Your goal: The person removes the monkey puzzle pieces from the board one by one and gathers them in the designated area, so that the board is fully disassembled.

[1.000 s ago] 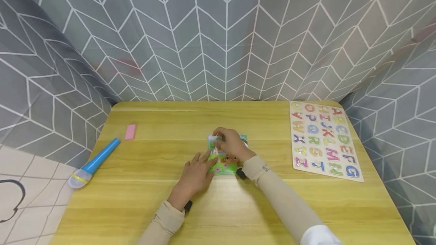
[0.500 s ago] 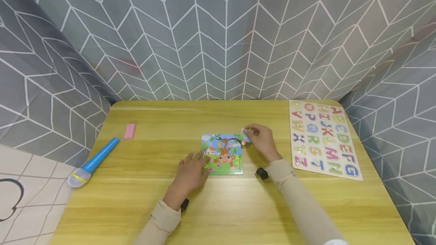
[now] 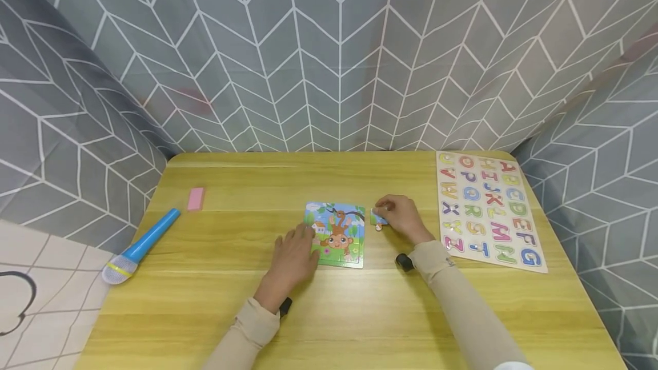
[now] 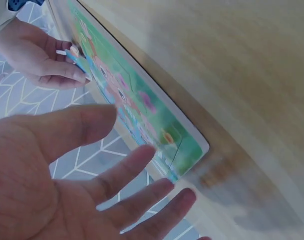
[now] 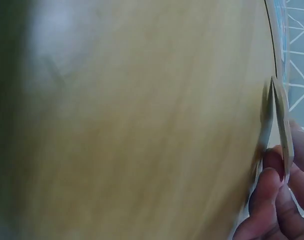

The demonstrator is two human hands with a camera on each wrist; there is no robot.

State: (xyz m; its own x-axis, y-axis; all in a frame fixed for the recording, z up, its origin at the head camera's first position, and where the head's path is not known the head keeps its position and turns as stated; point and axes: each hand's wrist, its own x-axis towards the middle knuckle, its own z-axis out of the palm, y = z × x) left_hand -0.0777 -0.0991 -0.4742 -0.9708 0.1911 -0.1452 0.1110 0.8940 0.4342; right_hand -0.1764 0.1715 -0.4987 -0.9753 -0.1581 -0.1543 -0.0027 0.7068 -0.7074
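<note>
A small jigsaw puzzle [image 3: 337, 236] with a monkey hanging by its tail lies on the wooden table. My left hand [image 3: 293, 256] is at its left edge with fingers extended and spread; in the left wrist view the fingertips [image 4: 159, 190] reach the puzzle's corner. Whether they touch it is hard to tell. To the right of the puzzle, my right hand [image 3: 405, 218] pinches a blue and green puzzle piece [image 3: 379, 217] with an orange-brown tab. The right wrist view shows the held piece [image 5: 284, 125] edge-on, tilted close to the tabletop.
A wooden alphabet board [image 3: 485, 210] with colourful letters lies at the right. A pink block [image 3: 196, 199] and a blue toy microphone [image 3: 144, 244] are on the left side of the table [image 3: 247, 187]. Grey patterned curtains [image 3: 319, 61] hang behind and beside it.
My right hand has moved from over the puzzle to its right, with a piece pinched in it, then slightly farther right and lower. The puzzle has shifted slightly left, and its monkey picture is now uncovered.
</note>
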